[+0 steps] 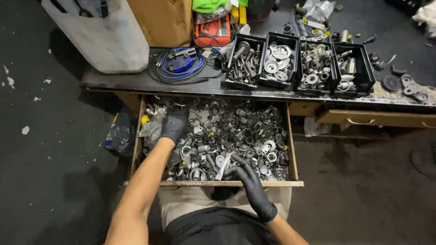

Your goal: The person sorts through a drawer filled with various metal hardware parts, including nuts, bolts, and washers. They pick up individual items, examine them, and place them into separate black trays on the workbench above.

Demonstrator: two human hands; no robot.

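An open wooden drawer point(293, 149) below the workbench is heaped with loose metal bolts, washers and fittings point(236, 131). My left hand point(174, 124), in a black glove, lies palm down on the heap at the drawer's far left, fingers spread. Also gloved in black, my right hand point(247, 178) reaches into the front middle of the drawer, its fingers curled among washers and a flat metal strip point(224, 166). Whether it grips a piece is unclear.
Several black bins point(299, 63) of bolts, washers and fittings stand in a row on the dark benchtop. Left of them lie coiled blue cable point(181, 68), an orange case point(212, 32), a cardboard box point(159, 20) and a white container point(104, 36). A second drawer point(377, 119) is slightly open at right.
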